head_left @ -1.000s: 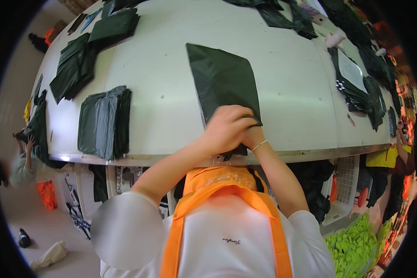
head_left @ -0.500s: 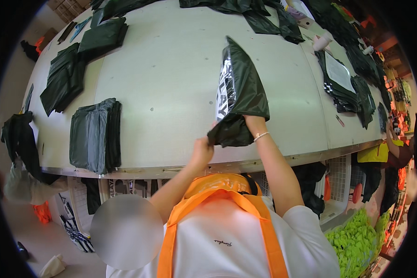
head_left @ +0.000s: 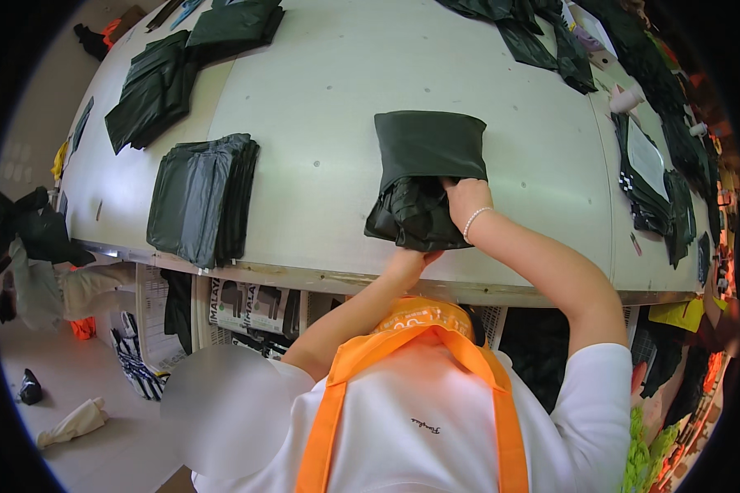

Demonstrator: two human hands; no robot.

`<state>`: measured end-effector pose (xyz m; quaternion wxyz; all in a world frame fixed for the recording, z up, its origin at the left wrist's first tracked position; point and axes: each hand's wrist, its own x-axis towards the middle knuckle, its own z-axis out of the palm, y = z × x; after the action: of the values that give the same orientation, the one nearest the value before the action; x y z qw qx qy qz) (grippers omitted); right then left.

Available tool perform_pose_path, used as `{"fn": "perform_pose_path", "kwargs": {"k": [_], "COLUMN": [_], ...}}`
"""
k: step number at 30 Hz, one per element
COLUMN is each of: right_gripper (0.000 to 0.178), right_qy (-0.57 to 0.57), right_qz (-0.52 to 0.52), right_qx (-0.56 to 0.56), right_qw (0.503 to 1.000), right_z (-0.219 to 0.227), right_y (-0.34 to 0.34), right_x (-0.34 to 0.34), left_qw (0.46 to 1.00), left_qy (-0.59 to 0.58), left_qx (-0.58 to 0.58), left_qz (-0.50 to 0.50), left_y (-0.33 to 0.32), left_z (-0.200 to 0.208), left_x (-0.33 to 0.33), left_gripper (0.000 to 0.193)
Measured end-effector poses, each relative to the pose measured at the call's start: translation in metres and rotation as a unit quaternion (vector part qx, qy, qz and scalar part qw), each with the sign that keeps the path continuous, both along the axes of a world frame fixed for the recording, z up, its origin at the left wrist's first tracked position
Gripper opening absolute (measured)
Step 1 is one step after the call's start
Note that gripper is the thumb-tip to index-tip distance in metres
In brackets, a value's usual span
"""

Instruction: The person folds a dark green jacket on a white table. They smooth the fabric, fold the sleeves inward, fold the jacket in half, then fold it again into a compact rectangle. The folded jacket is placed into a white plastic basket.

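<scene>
A dark green, slightly shiny fabric pouch (head_left: 430, 144) lies before me near the table's front edge, its broad smooth flap on the far side. Crumpled dark cloth (head_left: 411, 209) shows in its mouth on the near side. My right hand (head_left: 469, 201), with a beaded bracelet at the wrist, reaches in at the right of the mouth; its fingertips are hidden in the folds. Beneath the near edge, my left hand (head_left: 411, 267) grips the pouch from below, most of its fingers covered.
Left of the pouch stands a neat stack of folded dark green pieces (head_left: 201, 201), with more piles (head_left: 152, 90) behind. At the right lie dark bundles with a white sheet (head_left: 645, 156) and a white roll (head_left: 626, 99). Crates with printed packages (head_left: 251, 308) sit under the table (head_left: 321, 107).
The pouch has gone from standing up with its pointed end away to lying flatter, flap uppermost. My right hand has moved from beneath it into its mouth; my left has shifted under the near edge.
</scene>
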<state>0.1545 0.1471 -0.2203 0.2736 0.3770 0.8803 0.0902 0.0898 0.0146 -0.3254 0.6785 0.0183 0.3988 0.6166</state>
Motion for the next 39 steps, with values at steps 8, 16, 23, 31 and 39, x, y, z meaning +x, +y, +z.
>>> {"fn": "perform_pose_path", "kwargs": {"k": [8, 16, 23, 31, 39], "right_gripper": [0.039, 0.02, 0.025, 0.026, 0.023], "right_qy": [0.262, 0.51, 0.757, 0.748, 0.739], "right_qz": [0.239, -0.282, -0.449, -0.479, -0.484], "right_qx": [0.057, -0.377, -0.43, -0.424, -0.419], "right_qw": [0.933, 0.72, 0.202, 0.176, 0.208], "right_z": [0.027, 0.012, -0.071, -0.051, -0.046], "right_y": [-0.024, -0.09, -0.076, -0.073, -0.08], "right_x": [0.035, 0.091, 0.051, 0.046, 0.064], "left_qw": [0.999, 0.999, 0.708, 0.391, 0.558], "left_qy": [0.021, -0.019, 0.507, 0.825, 0.724], "left_qx": [-0.028, 0.028, 0.068, 0.114, 0.168], "left_qz": [-0.02, 0.034, -0.487, -0.393, -0.37], "left_y": [0.002, 0.008, 0.016, 0.107, 0.098], "left_z": [0.005, 0.018, 0.088, 0.161, 0.143], "left_x": [0.003, -0.015, -0.05, -0.051, -0.067], "left_gripper": [0.038, 0.037, 0.025, 0.032, 0.038]}}
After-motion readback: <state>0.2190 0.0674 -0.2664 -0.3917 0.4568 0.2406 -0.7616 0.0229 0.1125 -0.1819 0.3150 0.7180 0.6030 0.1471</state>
